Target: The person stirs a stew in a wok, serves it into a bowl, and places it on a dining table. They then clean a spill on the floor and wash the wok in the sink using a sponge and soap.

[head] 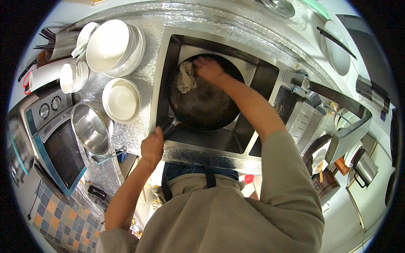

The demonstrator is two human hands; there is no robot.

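A dark round wok (205, 101) lies in the left basin of a stainless steel sink (160, 79), its inside facing up. My left hand (152, 146) is closed around the wok's handle (170, 127) at the basin's front left corner. Over the upper part of the wok is my right hand (208, 69), slightly blurred. A crumpled pale cloth (186, 78) lies against the wok's surface, touching the fingers of that hand; whether they grip it or only press on it cannot be told.
Left of the sink stand stacked white bowls (107, 46), another white bowl (121, 100) and a steel mixing bowl (91, 128), beside a countertop oven (63, 148). A tall flat faucet (345, 132) arches at the right, near a slotted metal rack (299, 121).
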